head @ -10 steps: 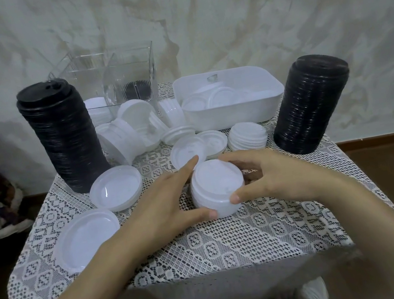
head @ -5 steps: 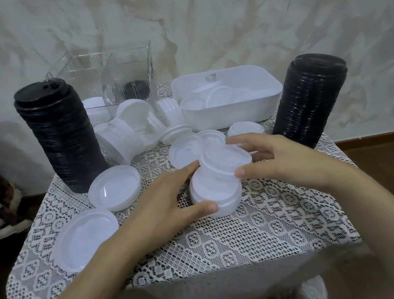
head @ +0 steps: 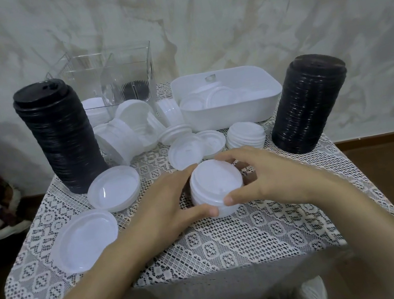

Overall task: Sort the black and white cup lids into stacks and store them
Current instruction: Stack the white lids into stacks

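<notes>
Head view: left hand [head: 164, 207] and right hand [head: 270, 181] are cupping, fingers curled round it, a short white lid stack [head: 216, 185] at the table [head: 208, 247] centre, while two tall black stacks [head: 63, 141] are standing apparently finished and many loose white lids [head: 115, 190] are awaiting stacking and storing.

Short white lid stack [head: 217, 190] stands upright; 2 tall black lid stacks [head: 62, 138] flank it farther back.

You have smooth, faintly glossy plastic in the white lid stack [head: 217, 188], on openwork lace cloth [head: 208, 247]. At ten o'clock, the black lid stack [head: 63, 141] is ridged, dull-sheened plastic; at twelve, the clear box [head: 125, 75] is glossy.
</notes>
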Available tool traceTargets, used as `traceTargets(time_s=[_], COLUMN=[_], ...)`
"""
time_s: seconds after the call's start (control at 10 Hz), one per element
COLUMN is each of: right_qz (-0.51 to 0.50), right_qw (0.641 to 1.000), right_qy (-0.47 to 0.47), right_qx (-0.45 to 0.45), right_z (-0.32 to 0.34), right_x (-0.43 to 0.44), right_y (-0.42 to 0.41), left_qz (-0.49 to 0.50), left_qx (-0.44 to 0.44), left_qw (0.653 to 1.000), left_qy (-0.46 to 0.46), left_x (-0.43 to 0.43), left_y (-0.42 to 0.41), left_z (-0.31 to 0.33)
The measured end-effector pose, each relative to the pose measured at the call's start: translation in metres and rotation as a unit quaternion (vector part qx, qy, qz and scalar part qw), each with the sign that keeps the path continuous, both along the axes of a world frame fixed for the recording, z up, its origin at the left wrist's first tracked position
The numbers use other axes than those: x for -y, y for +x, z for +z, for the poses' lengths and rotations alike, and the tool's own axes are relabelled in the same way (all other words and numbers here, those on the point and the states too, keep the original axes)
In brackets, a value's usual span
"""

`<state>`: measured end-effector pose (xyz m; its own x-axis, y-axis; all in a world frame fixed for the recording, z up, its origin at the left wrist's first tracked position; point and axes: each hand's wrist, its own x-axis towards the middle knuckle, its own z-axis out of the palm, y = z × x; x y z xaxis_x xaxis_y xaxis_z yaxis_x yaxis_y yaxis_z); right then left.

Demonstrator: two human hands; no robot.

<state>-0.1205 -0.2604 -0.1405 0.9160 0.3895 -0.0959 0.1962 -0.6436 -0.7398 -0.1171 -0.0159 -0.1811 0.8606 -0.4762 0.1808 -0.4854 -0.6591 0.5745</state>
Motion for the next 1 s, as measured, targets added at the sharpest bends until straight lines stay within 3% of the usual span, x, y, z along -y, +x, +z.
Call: traceTargets(time_s=[0.3, 0.6, 1.0], right_qz=[-0.007, 0.019, 0.002], right_qw=[0.994, 1.000, 0.999], right_qy=[-0.095, -0.014, -0.048], right_qx=[0.046, 0.002, -0.008], right_z=[-0.002, -0.005, -0.019], right_x=[-0.007, 0.004, 0.005], right_y=[-0.001, 0.001, 0.008], left_qz=[-0.008, -0.026, -0.004], left_qx=[-0.028, -0.007, 0.008], left_qw=[0.999, 1.000, 0.997], left_qy=[0.031, 0.001, 0.071], left_x=[-0.005, -0.003, -0.003], left_y=[0.002, -0.003, -0.002], left_z=[0.004, 0.015, -0.003])
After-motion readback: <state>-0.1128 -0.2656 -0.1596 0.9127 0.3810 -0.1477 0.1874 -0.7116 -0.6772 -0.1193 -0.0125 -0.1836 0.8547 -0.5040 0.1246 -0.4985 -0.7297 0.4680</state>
